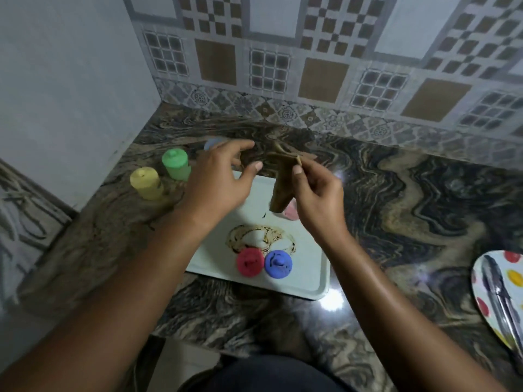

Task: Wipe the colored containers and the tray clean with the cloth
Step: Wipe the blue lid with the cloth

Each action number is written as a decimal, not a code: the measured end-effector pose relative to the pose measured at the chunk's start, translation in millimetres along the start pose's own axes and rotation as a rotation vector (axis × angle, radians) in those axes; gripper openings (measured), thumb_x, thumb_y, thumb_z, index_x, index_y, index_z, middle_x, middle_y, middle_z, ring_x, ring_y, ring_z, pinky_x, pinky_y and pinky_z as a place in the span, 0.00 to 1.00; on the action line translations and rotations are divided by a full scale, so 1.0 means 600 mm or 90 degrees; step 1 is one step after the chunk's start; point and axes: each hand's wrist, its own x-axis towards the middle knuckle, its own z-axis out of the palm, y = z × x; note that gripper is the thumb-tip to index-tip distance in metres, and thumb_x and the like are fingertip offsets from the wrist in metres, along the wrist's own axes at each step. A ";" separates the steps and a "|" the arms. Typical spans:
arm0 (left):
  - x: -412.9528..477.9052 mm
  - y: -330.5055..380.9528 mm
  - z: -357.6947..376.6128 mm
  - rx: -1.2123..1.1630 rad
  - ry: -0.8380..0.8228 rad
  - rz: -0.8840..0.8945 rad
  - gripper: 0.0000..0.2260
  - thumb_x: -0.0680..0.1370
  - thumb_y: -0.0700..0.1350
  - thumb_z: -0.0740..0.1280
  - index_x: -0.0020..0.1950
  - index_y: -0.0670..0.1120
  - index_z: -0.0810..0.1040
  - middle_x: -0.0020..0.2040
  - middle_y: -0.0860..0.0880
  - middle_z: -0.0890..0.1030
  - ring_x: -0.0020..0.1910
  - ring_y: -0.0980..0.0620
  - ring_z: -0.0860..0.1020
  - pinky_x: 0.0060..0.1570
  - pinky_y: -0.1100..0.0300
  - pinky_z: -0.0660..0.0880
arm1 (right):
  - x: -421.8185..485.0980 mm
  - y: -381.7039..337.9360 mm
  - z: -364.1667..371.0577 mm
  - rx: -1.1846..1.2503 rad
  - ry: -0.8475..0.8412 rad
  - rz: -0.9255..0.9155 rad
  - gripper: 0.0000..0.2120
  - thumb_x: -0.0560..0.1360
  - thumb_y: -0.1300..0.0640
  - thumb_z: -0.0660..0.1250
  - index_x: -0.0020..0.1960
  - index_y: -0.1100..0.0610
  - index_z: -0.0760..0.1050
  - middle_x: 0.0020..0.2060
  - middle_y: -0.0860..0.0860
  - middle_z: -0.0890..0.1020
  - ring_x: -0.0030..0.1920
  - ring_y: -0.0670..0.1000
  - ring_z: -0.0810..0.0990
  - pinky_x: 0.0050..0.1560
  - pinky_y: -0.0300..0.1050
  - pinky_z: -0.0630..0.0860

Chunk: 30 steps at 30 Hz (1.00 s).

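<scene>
Right now your right hand (317,193), in the middle of the frame, pinches the brown cloth (283,182) by its top edge between thumb and fingers. The cloth hangs with its long axis running down toward the white tray (311,278) beneath it. Your left hand (218,185), just left of the cloth, is loosely spread and holds nothing; its thumb points at the fabric without plainly touching it. The brown smear (260,239) lies on the tray below the cloth's lower end, with the red container (250,262) and blue container (278,263) side by side just past it, toward the bottom of the frame. A pink container (291,213) peeks out behind the cloth. The yellow container (147,182) and green container (175,164) stand off the tray at centre left. The smear looks like the closest target, and your right hand is the nearer one to lower onto it.
</scene>
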 end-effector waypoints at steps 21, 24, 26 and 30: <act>-0.206 -0.050 0.175 0.277 -0.356 -0.013 0.10 0.79 0.52 0.65 0.59 0.54 0.80 0.54 0.53 0.81 0.56 0.48 0.73 0.52 0.52 0.73 | -0.187 0.161 -0.086 -0.216 -0.056 0.112 0.19 0.82 0.60 0.65 0.62 0.37 0.79 0.50 0.22 0.79 0.60 0.30 0.77 0.63 0.33 0.75; -0.207 -0.051 0.180 0.279 -0.338 -0.007 0.09 0.79 0.55 0.65 0.55 0.54 0.80 0.53 0.54 0.81 0.55 0.49 0.72 0.51 0.53 0.72 | -0.187 0.155 -0.088 -0.217 -0.054 0.110 0.22 0.82 0.62 0.65 0.60 0.33 0.78 0.50 0.20 0.78 0.60 0.29 0.77 0.62 0.29 0.73; -0.206 -0.050 0.184 0.275 -0.338 -0.005 0.08 0.79 0.55 0.66 0.54 0.53 0.80 0.52 0.55 0.81 0.56 0.49 0.72 0.52 0.52 0.71 | -0.188 0.154 -0.088 -0.211 -0.052 0.113 0.24 0.82 0.62 0.65 0.58 0.31 0.77 0.50 0.19 0.77 0.60 0.29 0.77 0.60 0.27 0.73; -0.206 -0.049 0.186 0.223 -0.300 -0.013 0.05 0.78 0.50 0.68 0.50 0.51 0.81 0.53 0.54 0.80 0.55 0.49 0.72 0.52 0.56 0.70 | -0.190 0.160 -0.093 -0.194 -0.038 0.141 0.21 0.82 0.62 0.65 0.60 0.35 0.80 0.52 0.25 0.81 0.60 0.32 0.79 0.62 0.36 0.77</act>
